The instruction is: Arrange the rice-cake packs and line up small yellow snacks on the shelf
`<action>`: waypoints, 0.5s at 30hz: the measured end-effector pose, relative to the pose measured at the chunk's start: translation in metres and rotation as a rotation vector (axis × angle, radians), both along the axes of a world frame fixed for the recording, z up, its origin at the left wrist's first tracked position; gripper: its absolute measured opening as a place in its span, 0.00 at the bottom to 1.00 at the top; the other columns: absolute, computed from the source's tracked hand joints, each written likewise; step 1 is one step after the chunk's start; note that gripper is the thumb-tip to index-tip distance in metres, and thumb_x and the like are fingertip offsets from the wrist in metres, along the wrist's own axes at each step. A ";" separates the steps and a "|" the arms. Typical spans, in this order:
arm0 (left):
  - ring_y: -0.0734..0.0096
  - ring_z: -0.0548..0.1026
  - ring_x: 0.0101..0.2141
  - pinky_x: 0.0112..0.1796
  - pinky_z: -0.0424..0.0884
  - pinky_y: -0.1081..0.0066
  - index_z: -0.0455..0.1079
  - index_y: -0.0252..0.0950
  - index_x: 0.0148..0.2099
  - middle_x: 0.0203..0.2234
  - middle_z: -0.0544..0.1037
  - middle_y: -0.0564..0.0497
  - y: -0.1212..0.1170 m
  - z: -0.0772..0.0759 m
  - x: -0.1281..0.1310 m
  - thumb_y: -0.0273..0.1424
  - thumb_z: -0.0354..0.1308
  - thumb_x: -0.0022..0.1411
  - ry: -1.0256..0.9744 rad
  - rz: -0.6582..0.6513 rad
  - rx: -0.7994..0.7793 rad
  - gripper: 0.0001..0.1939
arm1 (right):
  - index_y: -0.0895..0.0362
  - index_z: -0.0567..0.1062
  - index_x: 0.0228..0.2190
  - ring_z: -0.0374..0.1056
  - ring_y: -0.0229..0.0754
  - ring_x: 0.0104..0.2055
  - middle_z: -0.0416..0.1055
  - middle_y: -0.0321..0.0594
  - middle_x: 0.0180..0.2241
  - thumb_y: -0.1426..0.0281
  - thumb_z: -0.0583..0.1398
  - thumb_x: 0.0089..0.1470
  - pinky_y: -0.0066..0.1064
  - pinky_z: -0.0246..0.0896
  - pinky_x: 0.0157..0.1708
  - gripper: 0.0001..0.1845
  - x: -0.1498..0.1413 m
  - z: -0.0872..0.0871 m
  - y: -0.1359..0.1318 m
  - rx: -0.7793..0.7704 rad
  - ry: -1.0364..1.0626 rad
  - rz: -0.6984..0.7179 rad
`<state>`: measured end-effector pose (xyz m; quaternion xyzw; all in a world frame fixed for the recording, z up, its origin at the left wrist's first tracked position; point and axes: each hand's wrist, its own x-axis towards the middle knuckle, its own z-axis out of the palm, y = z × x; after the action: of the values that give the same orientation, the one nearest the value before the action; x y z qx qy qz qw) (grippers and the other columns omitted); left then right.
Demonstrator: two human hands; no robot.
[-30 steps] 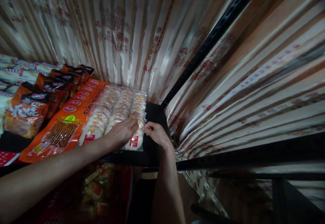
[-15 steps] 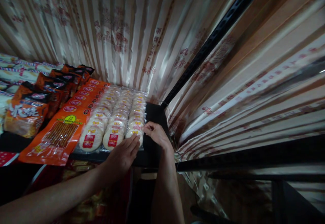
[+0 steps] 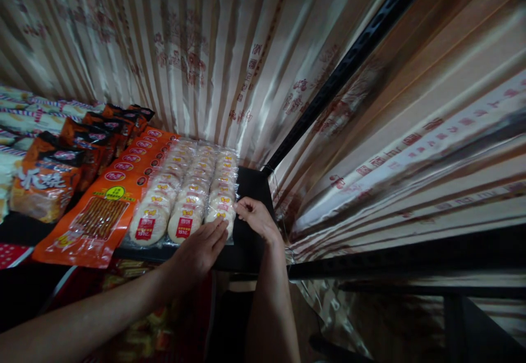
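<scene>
Clear-wrapped packets of round white rice crackers [image 3: 186, 219] lie overlapped in three rows on a black shelf. My left hand [image 3: 204, 245] rests with its fingers stretched flat over the front packet [image 3: 221, 216] of the right-hand row, covering its lower part. At that packet's right edge, my right hand [image 3: 257, 217] is closed in a pinch on the clear wrapper. Left of the rows are overlapped orange packets of brown sticks [image 3: 101, 217], apart from both hands.
Orange and black snack bags [image 3: 45, 179] and pale packets [image 3: 41, 122] stand farther left. A pleated printed curtain [image 3: 197, 50] hangs behind. A black slotted post [image 3: 329, 89] rises at the shelf's [image 3: 250, 248] back right corner. Wrapped items [image 3: 139, 341] show dimly below.
The view has shifted very slightly, moving the goods a little to the right in the picture. Both hands keep almost the same place on the front rice cracker packet.
</scene>
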<state>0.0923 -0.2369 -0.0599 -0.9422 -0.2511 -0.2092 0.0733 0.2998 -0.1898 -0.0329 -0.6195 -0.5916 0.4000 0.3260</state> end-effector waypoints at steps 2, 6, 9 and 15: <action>0.55 0.62 0.58 0.53 0.66 0.59 0.62 0.25 0.56 0.55 0.68 0.34 0.001 0.000 0.000 0.21 0.45 0.62 0.007 -0.015 0.000 0.20 | 0.56 0.68 0.22 0.57 0.33 0.23 0.63 0.30 0.19 0.54 0.59 0.48 0.26 0.54 0.27 0.18 0.000 0.000 0.000 -0.003 0.007 0.001; 0.54 0.63 0.58 0.53 0.65 0.59 0.62 0.24 0.56 0.55 0.68 0.34 0.000 -0.003 0.001 0.20 0.47 0.62 -0.002 0.008 0.014 0.20 | 0.56 0.67 0.21 0.58 0.33 0.23 0.63 0.29 0.18 0.54 0.59 0.48 0.26 0.54 0.27 0.18 0.000 0.001 0.000 0.008 0.002 0.006; 0.54 0.61 0.59 0.54 0.64 0.59 0.62 0.24 0.57 0.56 0.67 0.34 -0.001 -0.004 0.002 0.20 0.48 0.61 -0.002 0.014 0.000 0.21 | 0.55 0.67 0.20 0.58 0.33 0.22 0.62 0.30 0.18 0.53 0.57 0.49 0.26 0.55 0.27 0.19 0.000 0.002 0.001 0.004 -0.039 -0.009; 0.54 0.64 0.58 0.53 0.64 0.60 0.62 0.24 0.56 0.55 0.68 0.34 0.000 -0.001 0.001 0.21 0.47 0.62 -0.012 0.006 0.043 0.20 | 0.56 0.73 0.35 0.67 0.41 0.37 0.72 0.41 0.35 0.50 0.51 0.54 0.32 0.62 0.40 0.24 -0.012 -0.002 0.010 0.241 -0.108 -0.355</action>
<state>0.0931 -0.2372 -0.0607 -0.9384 -0.2498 -0.2198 0.0929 0.2875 -0.1793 -0.0349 -0.6910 -0.5334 0.2289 0.4309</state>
